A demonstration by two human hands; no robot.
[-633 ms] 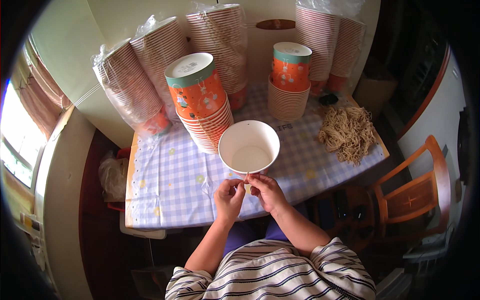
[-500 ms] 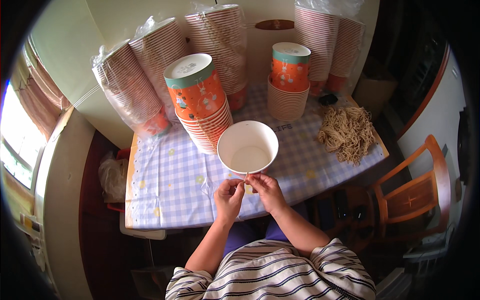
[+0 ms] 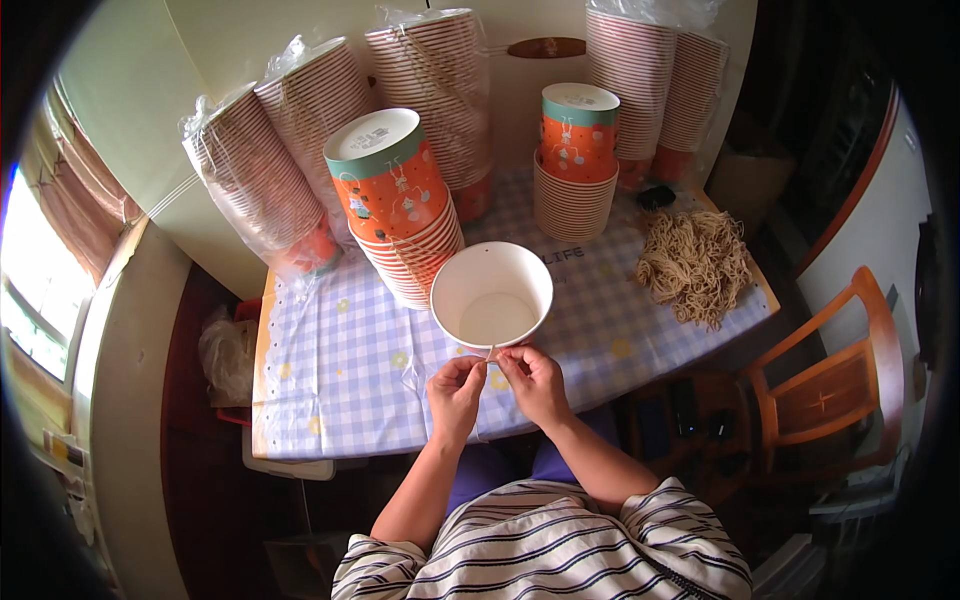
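An open white-lined paper bucket (image 3: 460,285) stands upright on the table in front of me. At its near rim a short end of thin pale cord (image 3: 491,352) sticks up between my hands. My left hand (image 3: 455,395) is closed in a pinch on the cord, thumb and forefinger together. Facing it, my right hand (image 3: 538,385) pinches the cord too, its fingertips close to the left ones. Fingers hide most of the cord and part of the bucket's near side. To the right lies a tangled heap of tan cords (image 3: 693,268).
Left of the bucket stands a stack of upside-down orange paper buckets (image 3: 395,200); another stack (image 3: 578,165) is farther right. Tall bagged stacks (image 3: 255,170) line the back wall. A checked cloth (image 3: 330,370) covers the table. A wooden chair (image 3: 825,390) stands at right.
My hands stay at the bucket's near rim; the fingertips have shifted only slightly on the cord. Everything in view moves a few pixels left with the camera.
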